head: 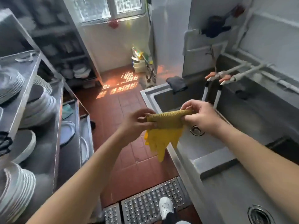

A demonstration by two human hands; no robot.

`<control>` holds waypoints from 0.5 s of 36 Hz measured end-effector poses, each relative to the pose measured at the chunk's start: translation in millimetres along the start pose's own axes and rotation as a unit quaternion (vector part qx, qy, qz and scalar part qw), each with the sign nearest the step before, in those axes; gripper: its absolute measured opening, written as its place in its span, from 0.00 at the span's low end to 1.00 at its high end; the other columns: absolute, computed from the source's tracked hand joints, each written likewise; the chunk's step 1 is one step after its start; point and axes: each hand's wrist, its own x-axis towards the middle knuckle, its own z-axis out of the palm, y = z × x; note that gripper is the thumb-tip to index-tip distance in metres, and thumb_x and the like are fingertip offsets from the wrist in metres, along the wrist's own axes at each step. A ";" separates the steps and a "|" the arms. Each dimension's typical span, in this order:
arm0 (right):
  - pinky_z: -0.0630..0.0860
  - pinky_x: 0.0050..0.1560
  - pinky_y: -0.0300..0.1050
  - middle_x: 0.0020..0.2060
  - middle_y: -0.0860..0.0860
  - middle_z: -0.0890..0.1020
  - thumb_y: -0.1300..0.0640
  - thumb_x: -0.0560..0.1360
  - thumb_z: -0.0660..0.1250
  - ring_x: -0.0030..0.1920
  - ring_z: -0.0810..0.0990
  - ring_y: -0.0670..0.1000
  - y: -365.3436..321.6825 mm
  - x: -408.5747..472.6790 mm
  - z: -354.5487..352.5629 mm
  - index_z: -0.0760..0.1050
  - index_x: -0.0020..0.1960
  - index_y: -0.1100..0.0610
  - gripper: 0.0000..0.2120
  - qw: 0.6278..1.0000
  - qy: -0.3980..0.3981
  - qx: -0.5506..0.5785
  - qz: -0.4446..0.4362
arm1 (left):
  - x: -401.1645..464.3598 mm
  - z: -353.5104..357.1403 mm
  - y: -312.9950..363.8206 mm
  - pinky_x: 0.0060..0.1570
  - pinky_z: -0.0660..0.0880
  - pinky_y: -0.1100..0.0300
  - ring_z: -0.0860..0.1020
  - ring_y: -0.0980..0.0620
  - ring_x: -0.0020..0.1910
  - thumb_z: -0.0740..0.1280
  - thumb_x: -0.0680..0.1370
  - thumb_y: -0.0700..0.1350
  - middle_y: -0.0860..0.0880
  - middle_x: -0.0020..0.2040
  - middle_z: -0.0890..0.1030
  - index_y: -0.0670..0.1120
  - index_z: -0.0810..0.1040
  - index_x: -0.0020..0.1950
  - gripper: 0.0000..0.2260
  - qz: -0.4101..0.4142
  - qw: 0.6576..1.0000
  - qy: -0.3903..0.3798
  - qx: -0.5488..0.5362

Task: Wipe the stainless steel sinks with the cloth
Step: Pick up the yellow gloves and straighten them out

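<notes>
Glove [161, 138]: yellow rubber, held in the air over the sink's front rim [174, 152]; cuff stretched level between the two hands, fingers hanging down.
Left hand [137, 122]: at 9 o'clock of the cuff, thumb and fingers pinching its left end.
Right hand [199, 115]: at 3 o'clock of the cuff, fingers curled over and pinching its right end.
Sinks: steel, at the person's right; far basin [208, 146] with its drain [196, 130] just under the right hand; near basin [239, 191] at 5 o'clock, second drain [258, 215] near the bottom edge.
Cloth [177, 84]: dark, draped over the far corner of the sinks at 12 o'clock of the hands, well apart from them. A second dark cloth [243, 94] lies at the back of the far basin. Which of the two serves the task cannot be told.
Taps [226, 75]: two, orange handles, white spouts reaching down into the far basin.
Shelves [48, 110]: steel, at 9 o'clock, stacked with plates [16, 189].
Floor [123, 110]: red tile, metal grate [153, 202] at 6 o'clock, white shoe on it.
Step in hand (judged): opening the cuff to put the glove on; wiping not yet begun.
Doing it well: keep the cuff wide and untwisted, free one hand and slide it in straight so the fingers seat fully, then glove the other hand if a pair is there, and only then reach to 12 o'clock for a cloth.
Risk: a rolled or damp cuff may snag partway.
</notes>
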 end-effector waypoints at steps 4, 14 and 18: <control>0.81 0.42 0.42 0.44 0.57 0.84 0.68 0.71 0.72 0.42 0.81 0.51 19.2 74.3 2.0 0.82 0.50 0.56 0.11 1.000 0.019 0.000 0.025 | 72.4 -15.1 -7.5 0.47 0.80 0.61 0.82 0.53 0.42 0.75 0.70 0.31 0.44 0.46 0.81 0.39 0.82 0.54 0.13 -0.011 1.000 0.006 0.003; 0.75 0.41 0.40 0.40 0.52 0.80 0.66 0.73 0.71 0.40 0.77 0.48 56.1 212.0 28.9 0.81 0.51 0.59 0.07 0.990 0.071 0.000 0.124 | 229.9 -45.6 -39.6 0.40 0.76 0.64 0.77 0.55 0.41 0.74 0.72 0.33 0.48 0.44 0.80 0.47 0.83 0.50 0.12 -0.048 0.998 -0.010 0.041; 0.75 0.40 0.37 0.40 0.52 0.79 0.69 0.73 0.70 0.40 0.76 0.47 70.0 251.9 42.3 0.79 0.51 0.61 0.08 0.980 0.119 0.052 0.153 | 286.8 -53.4 -61.3 0.40 0.74 0.62 0.77 0.55 0.40 0.73 0.73 0.33 0.48 0.43 0.81 0.46 0.83 0.52 0.12 -0.049 0.998 -0.023 0.029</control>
